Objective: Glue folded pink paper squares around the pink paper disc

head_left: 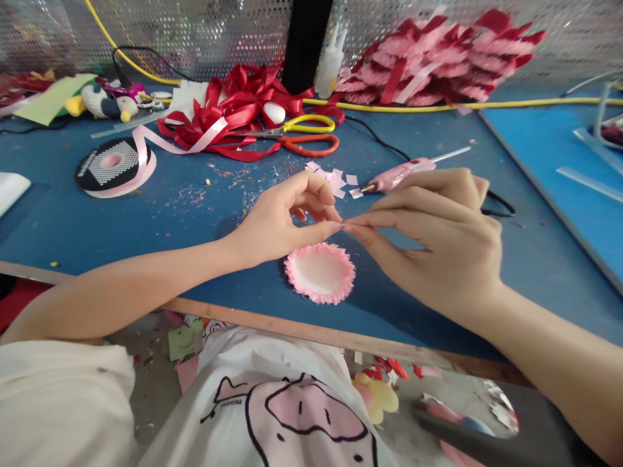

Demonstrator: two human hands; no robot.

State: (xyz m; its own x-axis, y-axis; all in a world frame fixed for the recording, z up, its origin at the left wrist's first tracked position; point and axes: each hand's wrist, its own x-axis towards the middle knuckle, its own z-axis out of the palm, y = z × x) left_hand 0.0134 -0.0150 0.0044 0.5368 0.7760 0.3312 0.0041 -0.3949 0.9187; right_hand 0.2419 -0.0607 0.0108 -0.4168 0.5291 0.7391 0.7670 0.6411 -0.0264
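Observation:
My left hand point(296, 217) and my right hand point(433, 237) meet fingertip to fingertip above the blue table. Both are closed in a pinch, and whatever lies between the tips is too small to make out. Just below them a round white disc with a fringed pink edge point(320, 274) lies flat. Beyond the fingers, several small pale pink squares point(335, 179) are scattered. A pink hot glue gun point(399, 175) with a clear glue stick lies behind my right hand, its nozzle toward the squares.
Scissors with yellow and orange handles point(310, 144) rest beside heaped red ribbon point(233, 117). A pink ribbon spool point(115, 167) lies at left. Pink and red fringed pieces point(438, 61) pile at the back, near a small bottle point(331, 65). A yellow cable point(438, 107) crosses behind.

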